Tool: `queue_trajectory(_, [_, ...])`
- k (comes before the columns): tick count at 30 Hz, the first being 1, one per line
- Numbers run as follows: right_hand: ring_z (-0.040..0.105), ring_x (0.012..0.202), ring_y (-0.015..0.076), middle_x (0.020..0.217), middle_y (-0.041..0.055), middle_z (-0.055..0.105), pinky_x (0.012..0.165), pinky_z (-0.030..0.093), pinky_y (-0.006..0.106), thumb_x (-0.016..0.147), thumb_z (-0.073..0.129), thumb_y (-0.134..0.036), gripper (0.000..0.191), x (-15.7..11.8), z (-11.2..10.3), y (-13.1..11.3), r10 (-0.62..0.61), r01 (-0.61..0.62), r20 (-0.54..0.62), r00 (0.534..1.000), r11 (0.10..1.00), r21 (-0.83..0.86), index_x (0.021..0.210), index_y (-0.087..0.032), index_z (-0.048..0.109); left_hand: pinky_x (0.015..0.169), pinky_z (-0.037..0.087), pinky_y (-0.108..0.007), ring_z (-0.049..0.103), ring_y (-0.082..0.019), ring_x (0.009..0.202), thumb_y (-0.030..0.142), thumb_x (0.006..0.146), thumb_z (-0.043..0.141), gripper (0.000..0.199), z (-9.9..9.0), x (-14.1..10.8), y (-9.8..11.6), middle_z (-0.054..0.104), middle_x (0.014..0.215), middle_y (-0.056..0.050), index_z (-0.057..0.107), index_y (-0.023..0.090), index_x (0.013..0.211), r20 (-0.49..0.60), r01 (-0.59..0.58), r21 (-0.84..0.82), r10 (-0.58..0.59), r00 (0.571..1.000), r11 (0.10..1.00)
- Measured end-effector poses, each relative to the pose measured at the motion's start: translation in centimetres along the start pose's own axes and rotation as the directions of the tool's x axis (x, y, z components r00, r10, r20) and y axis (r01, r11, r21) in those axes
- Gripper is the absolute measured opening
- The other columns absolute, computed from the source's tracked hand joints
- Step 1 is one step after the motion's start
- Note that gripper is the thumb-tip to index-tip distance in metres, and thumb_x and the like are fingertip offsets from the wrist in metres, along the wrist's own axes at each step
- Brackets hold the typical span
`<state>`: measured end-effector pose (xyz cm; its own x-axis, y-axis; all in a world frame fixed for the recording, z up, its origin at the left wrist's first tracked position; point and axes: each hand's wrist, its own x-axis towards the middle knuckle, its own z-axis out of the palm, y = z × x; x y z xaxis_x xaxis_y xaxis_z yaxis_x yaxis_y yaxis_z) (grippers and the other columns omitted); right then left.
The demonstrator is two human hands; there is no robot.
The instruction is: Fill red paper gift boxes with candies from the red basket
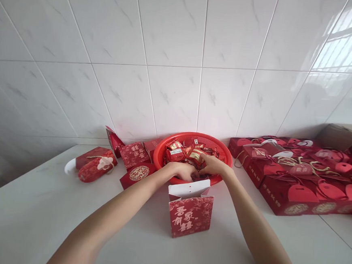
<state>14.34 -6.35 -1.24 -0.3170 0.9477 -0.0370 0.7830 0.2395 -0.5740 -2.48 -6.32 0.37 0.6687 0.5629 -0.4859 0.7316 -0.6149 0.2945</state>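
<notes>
A round red plastic basket (228, 156) stands against the tiled wall, holding several red and gold wrapped candies (174, 153). Both hands reach into it. My left hand (185, 171) is low at the basket's front edge, its fingertips down among the candies and hidden. My right hand (211, 165) is at the right side, its fingers bent around or against wrapped candies; whether it grips one cannot be made out. In front of the basket, between my forearms, a red paper box (190, 216) stands upright with its white-lined top open.
Rows of closed red gift boxes (299, 194) fill the right side. Left of the basket lie red boxes (137, 174) and a red cylindrical box (95, 166) with a string. A brown carton (338, 136) is at the far right.
</notes>
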Motion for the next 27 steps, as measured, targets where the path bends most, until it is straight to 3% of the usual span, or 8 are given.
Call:
queue_trajectory(4, [0.057, 0.067, 0.0197, 0.063, -0.0028, 0.058, 0.060, 0.038, 0.027, 0.054, 0.073, -0.006, 0.030, 0.2, 0.1, 0.4, -0.019, 0.024, -0.050, 0.999, 0.994, 0.102, 0.071, -0.022, 0.054, 0.082, 0.052, -0.030, 0.069, -0.028, 0.109, 0.014, 0.074, 0.060, 0.057, -0.1, -0.2, -0.1, 0.071, 0.129, -0.008, 0.068, 0.022, 0.130, -0.010, -0.035, -0.013, 0.035, 0.999, 0.999])
queue_trajectory(8, [0.060, 0.075, 0.0198, 0.071, -0.0022, 0.061, 0.066, 0.043, 0.028, 0.058, 0.074, -0.013, 0.025, 0.5, 0.0, 0.9, -0.018, 0.075, -0.201, 0.980, 0.956, 0.282, 0.073, -0.022, 0.056, 0.071, 0.048, -0.029, 0.069, -0.026, 0.093, 0.015, 0.072, 0.061, 0.052, -0.1, -0.4, -0.2, 0.076, 0.115, -0.009, 0.070, 0.019, 0.123, -0.070, -0.063, -0.012, 0.062, 0.996, 0.998])
queue_trajectory(12, [0.064, 0.081, 0.0200, 0.080, -0.0002, 0.066, 0.067, 0.048, 0.029, 0.062, 0.075, -0.025, 0.029, 0.5, -0.3, 1.3, 0.021, 0.139, -0.314, 0.949, 0.867, 0.478, 0.086, -0.022, 0.059, 0.062, 0.042, -0.028, 0.064, -0.022, 0.073, 0.014, 0.067, 0.062, 0.036, 0.2, -0.5, -0.3, 0.076, 0.089, -0.006, 0.075, 0.018, 0.101, -0.156, -0.103, -0.029, 0.097, 0.983, 0.994])
queue_trajectory(17, [0.064, 0.070, 0.0180, 0.079, -0.0002, 0.068, 0.061, 0.047, 0.030, 0.058, 0.078, -0.035, 0.044, 0.0, -0.7, 1.2, 0.107, 0.207, -0.383, 0.918, 0.693, 0.690, 0.096, -0.021, 0.062, 0.066, 0.044, -0.028, 0.064, -0.022, 0.076, 0.013, 0.064, 0.065, 0.028, 0.2, -0.4, -1.3, 0.074, 0.083, -0.003, 0.074, 0.019, 0.090, -0.299, -0.178, -0.129, 0.133, 0.945, 0.975])
queue_trajectory(20, [0.065, 0.071, 0.0190, 0.078, -0.0004, 0.067, 0.063, 0.049, 0.031, 0.054, 0.080, -0.036, 0.047, 0.0, -0.8, 1.2, 0.158, 0.241, -0.409, 0.899, 0.600, 0.763, 0.095, -0.022, 0.062, 0.074, 0.047, -0.030, 0.066, -0.023, 0.081, 0.021, 0.065, 0.073, 0.023, -0.1, -0.7, -2.8, 0.074, 0.086, -0.003, 0.072, 0.017, 0.088, -0.477, -0.237, -0.251, 0.093, 0.874, 0.938])
queue_trajectory(23, [0.065, 0.071, 0.0204, 0.079, 0.0005, 0.067, 0.064, 0.050, 0.033, 0.054, 0.080, -0.040, 0.047, 0.2, -0.8, 1.3, 0.170, 0.247, -0.414, 0.894, 0.584, 0.773, 0.093, -0.023, 0.062, 0.087, 0.049, -0.035, 0.067, -0.026, 0.096, 0.033, 0.071, 0.073, 0.028, -0.3, -1.0, -4.5, 0.074, 0.097, -0.005, 0.069, 0.017, 0.094, -0.663, -0.310, -0.351, 0.000, 0.749, 0.884])
queue_trajectory(25, [0.065, 0.072, 0.0207, 0.079, 0.0009, 0.067, 0.065, 0.049, 0.034, 0.053, 0.081, -0.040, 0.046, 0.3, -0.8, 1.4, 0.176, 0.244, -0.413, 0.893, 0.582, 0.776, 0.092, -0.022, 0.063, 0.091, 0.050, -0.038, 0.067, -0.026, 0.100, 0.039, 0.074, 0.073, 0.035, -0.3, -1.2, -5.3, 0.074, 0.102, -0.006, 0.067, 0.016, 0.101, -0.740, -0.399, -0.454, -0.088, 0.667, 0.796])
queue_trajectory(27, [0.065, 0.073, 0.0208, 0.078, 0.0008, 0.067, 0.067, 0.049, 0.034, 0.052, 0.083, -0.039, 0.046, 0.4, -0.8, 1.5, 0.179, 0.240, -0.412, 0.893, 0.587, 0.773, 0.091, -0.022, 0.064, 0.088, 0.052, -0.038, 0.069, -0.024, 0.095, 0.042, 0.069, 0.079, 0.044, -0.2, -1.4, -5.6, 0.074, 0.098, -0.005, 0.067, 0.017, 0.102, -0.766, -0.504, -0.575, -0.207, 0.609, 0.645])
